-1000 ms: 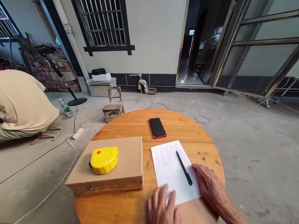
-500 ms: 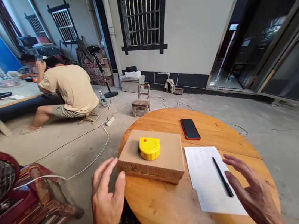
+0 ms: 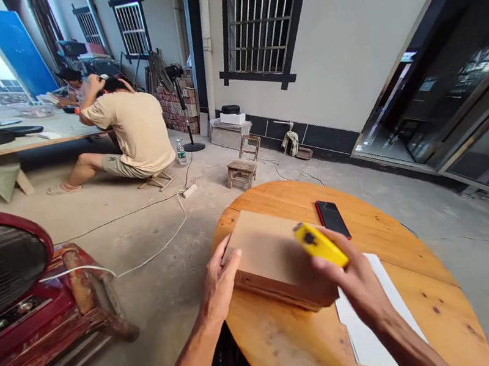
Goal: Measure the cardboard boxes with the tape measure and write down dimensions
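Observation:
My right hand [image 3: 356,273] holds a yellow tape measure [image 3: 322,245] just above the right side of a closed cardboard box [image 3: 266,244]. The tape measure is tilted, with its dark mouth side facing me. At the box's near left corner rests my left hand [image 3: 218,280], thumb on the top edge and fingers along the side. Under and beyond my right wrist lies a white sheet of paper [image 3: 366,337], partly covered. A phone [image 3: 333,220] with a red edge lies behind the right hand. The pen is hidden from view.
Everything stands on a round wooden table [image 3: 427,284]. A red fan [image 3: 3,271] sits on a wooden stand at the left. Cables cross the floor near a small wooden chair [image 3: 244,167]. A person [image 3: 136,126] sits at another table [image 3: 64,128].
My right hand has picked the tape measure up off the box and moved it to the right. My left hand has come onto the box's left corner. The view has shifted a little.

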### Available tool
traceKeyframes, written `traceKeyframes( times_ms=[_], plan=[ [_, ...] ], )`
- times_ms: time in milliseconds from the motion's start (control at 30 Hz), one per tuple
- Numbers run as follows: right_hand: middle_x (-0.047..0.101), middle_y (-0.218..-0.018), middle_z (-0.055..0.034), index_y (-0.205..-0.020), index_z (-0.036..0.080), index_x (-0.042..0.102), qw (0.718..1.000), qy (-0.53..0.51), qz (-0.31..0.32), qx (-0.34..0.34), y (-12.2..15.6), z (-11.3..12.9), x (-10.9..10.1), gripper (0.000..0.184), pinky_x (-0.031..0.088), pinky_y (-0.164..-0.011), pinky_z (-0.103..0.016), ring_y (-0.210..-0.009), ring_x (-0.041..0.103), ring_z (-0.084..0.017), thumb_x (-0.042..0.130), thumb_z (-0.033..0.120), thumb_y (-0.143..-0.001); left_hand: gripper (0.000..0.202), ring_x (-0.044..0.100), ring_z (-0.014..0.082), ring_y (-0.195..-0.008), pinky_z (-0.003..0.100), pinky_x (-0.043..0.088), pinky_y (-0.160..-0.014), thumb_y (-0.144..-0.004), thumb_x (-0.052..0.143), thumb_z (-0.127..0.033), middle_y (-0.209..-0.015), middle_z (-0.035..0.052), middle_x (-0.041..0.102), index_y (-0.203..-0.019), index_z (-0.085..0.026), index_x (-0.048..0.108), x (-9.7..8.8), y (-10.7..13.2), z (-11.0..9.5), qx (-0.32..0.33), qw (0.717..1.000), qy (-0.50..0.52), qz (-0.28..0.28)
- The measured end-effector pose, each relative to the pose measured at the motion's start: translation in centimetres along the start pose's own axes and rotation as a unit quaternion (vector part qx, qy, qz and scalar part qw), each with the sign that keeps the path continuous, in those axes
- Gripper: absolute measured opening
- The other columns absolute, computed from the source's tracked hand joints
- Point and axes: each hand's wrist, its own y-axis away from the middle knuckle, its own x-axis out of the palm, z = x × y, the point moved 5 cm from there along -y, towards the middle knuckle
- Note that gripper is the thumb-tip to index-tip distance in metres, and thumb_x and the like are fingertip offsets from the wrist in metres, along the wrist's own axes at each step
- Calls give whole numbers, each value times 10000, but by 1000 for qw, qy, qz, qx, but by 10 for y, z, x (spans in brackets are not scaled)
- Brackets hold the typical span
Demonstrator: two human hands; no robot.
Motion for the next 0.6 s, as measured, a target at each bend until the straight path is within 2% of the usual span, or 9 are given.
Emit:
traceKeyframes(
  times_ms=[100, 133, 200, 267, 333, 400, 500, 600],
  plan=[
    [704, -1143, -117, -1153, 204, 658, 974, -159, -147, 64, 26, -24, -45, 481, 574, -802, -429, -1002, 669, -308, 644, 536, -804, 599, 578, 301, -1214, 399, 470, -1007, -875, 557, -522, -1321, 120, 622, -1359, -170, 529, -2, 13, 3, 1, 1000, 11, -13],
    [703, -1148, -118, -1106, 205, 679, 960, -206, -172, 82, 34, -31, -54, 441, 582, -809, -444, -1005, 672, -310, 648, 523, -802, 602, 559, 302, -1239, 398, 458, -1023, -877, 551, -523, -1341, 113, 608, -1368, -176, 519, -4, 21, 5, 5, 1000, 6, -28],
    [705, -1159, -111, -1057, 220, 708, 934, -285, -183, 117, 49, -40, -60, 384, 596, -821, -479, -992, 686, -311, 658, 499, -798, 609, 521, 298, -1282, 390, 439, -1047, -880, 540, -529, -1375, 92, 583, -1388, -195, 497, -10, 41, 15, 20, 998, -20, -64],
    [705, -1186, -95, -1085, 248, 716, 914, -340, -176, 135, 65, -47, -59, 361, 603, -836, -488, -999, 695, -306, 640, 481, -819, 629, 502, 304, -1303, 378, 462, -1028, -866, 556, -538, -1399, 79, 564, -1395, -207, 486, -17, 65, 31, 32, 994, -62, -81],
    [699, -1218, -79, -1122, 273, 713, 899, -371, -179, 148, 82, -53, -55, 347, 610, -842, -458, -1026, 695, -295, 606, 468, -855, 662, 527, 301, -1283, 374, 486, -1008, -844, 596, -527, -1394, 81, 568, -1411, -214, 460, -22, 88, 51, 22, 995, -82, -59],
    [693, -1236, -82, -1131, 268, 715, 891, -384, -182, 159, 95, -60, -49, 345, 607, -853, -431, -1059, 687, -295, 593, 459, -871, 632, 569, 312, -1233, 378, 513, -977, -793, 647, -543, -1314, 85, 628, -1323, -213, 545, -28, 104, 68, 16, 989, -120, -82],
    [697, -1210, -113, -1125, 216, 717, 890, -394, -167, 158, 94, -64, -38, 373, 579, -898, -441, -1076, 673, -310, 624, 449, -849, 585, 603, 325, -1179, 406, 518, -969, -744, 682, -561, -1208, 77, 683, -1216, -224, 608, -28, 105, 78, 13, 979, -174, -110],
    [691, -1194, -112, -1174, 200, 682, 893, -410, -141, 121, 76, -59, -33, 423, 545, -936, -448, -1109, 639, -302, 654, 442, -829, 612, 620, 325, -1138, 440, 496, -988, -748, 652, -592, -1165, 84, 688, -1228, -218, 585, -16, 84, 70, 19, 977, -187, -103]
  ],
)
